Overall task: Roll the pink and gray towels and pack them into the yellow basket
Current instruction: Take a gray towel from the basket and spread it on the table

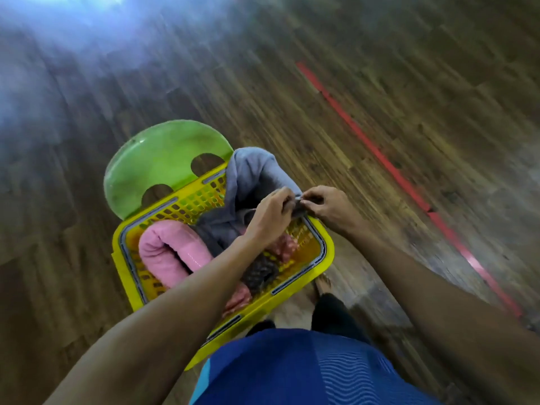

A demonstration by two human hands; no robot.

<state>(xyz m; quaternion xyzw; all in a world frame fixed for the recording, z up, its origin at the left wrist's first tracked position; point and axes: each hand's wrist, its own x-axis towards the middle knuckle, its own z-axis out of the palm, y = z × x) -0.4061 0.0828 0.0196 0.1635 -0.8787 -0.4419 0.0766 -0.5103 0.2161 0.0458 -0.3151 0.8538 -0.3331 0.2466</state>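
A person's left hand [270,213] and right hand [327,207] both pinch the gray towel [248,182] above the yellow basket [328,252], where the rolled pink towel [172,252] lies.

A single wide-angle camera on the person's head is looking forward and steeply down. The blue shirt [292,369] is filling the bottom edge, and both forearms are reaching in from the lower corners. The camera is sitting close above the yellow basket [328,252], which is occupying the centre of the frame. The left hand [270,213] and right hand [328,207] are meeting at the gray towel [251,173] just right of centre. The view is tilting, so the wooden floor [409,112] and its red line [380,153] are running diagonally across the upper right, and the edges are blurring.
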